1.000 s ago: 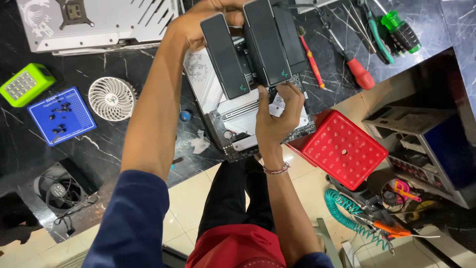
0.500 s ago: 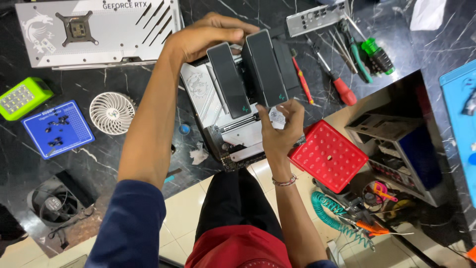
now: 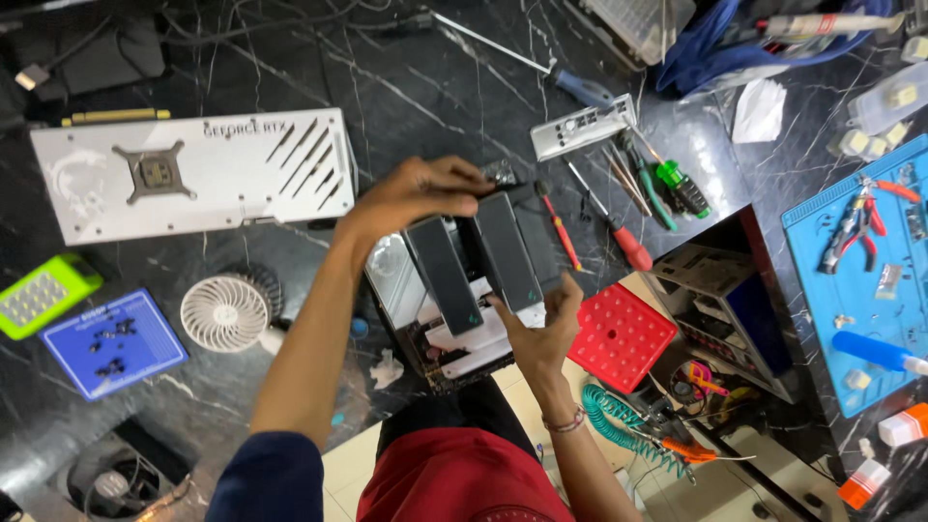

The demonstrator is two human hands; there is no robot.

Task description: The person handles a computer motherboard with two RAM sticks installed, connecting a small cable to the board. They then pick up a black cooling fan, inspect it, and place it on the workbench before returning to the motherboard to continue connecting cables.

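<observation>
— So what are the fingers doing?
— The left hand [image 3: 416, 193] is gripping the far end of two dark slabs [image 3: 474, 261]; the right hand [image 3: 541, 324] is pinching their near end, above a motherboard [image 3: 435, 333].
— Which way are the slabs running?
— Lengthwise, away from the person, side by side.
— Any containers?
— A blue tray [image 3: 111, 343] is holding small dark screws; a red tray [image 3: 619, 336] is lying beside the right hand.

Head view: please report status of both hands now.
Left hand grips black modules from top. Right hand supports their lower edge. White motherboard directly beneath.
</observation>
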